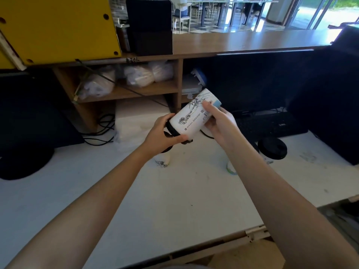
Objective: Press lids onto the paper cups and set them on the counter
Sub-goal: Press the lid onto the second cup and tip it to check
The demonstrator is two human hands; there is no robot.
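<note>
A person holds a printed paper cup tipped almost on its side above the white counter. The left hand curls around the black lid at the cup's lower end, while the right hand clasps the base end, thumb across the wall. The opposed grip likely lets both hands squeeze lid and rim together, so the sealing step appears to be in hand and the cup not yet set down. The lid covers the mouth and hides any contents; the steep tilt suggests the cup is empty. On the counter a lidded cup stands to the right. A second cup under the left wrist and a third cup beside the right forearm are partly hidden, their tops hard to make out. Bagged supplies fill the wooden shelf behind
</note>
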